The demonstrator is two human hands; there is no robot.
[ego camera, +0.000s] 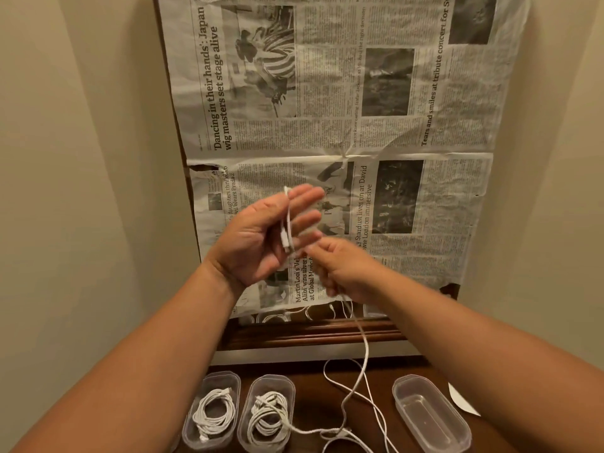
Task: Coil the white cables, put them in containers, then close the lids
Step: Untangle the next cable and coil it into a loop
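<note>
Two clear oblong plastic containers (225, 376) each hold a coiled white cable (214, 411), while above, the straight-fingered left hand (258, 238) carries a loose white cable (288, 220) pinched by the right hand (343, 269).

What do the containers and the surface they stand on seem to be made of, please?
The containers look like clear, glossy plastic: the dark top shows through their walls. The surface looks like dark polished wood, going by its brown sheen, though veneer is possible.
</note>
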